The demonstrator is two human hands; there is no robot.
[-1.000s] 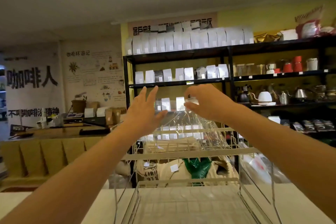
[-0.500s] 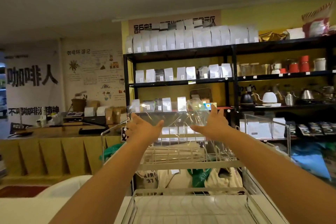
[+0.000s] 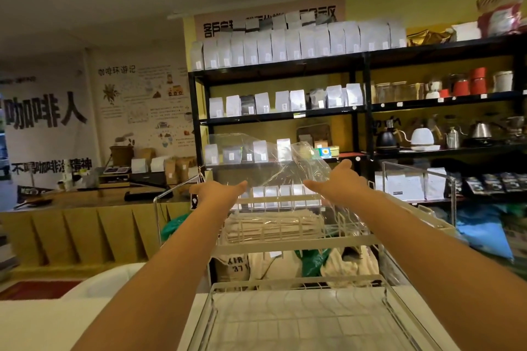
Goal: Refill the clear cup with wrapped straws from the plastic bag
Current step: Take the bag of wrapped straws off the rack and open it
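- The left hand [image 3: 218,192] and right hand [image 3: 339,182] reach forward, fingers spread against the plastic bag [image 3: 273,168] sides; whether they grip it, I cannot tell.
- Wrapped straws [image 3: 273,226] lie in the bag on the wire rack [image 3: 296,245], at 12 o'clock.
- Behind stands a black shelf [image 3: 362,111].

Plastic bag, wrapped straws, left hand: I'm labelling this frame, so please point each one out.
plastic bag [image 3: 273,157], head view, on the clear upper film above the rack.
wrapped straws [image 3: 273,226], head view, middle of the paper-wrapped bundle.
left hand [image 3: 219,191], head view, back of the hand.
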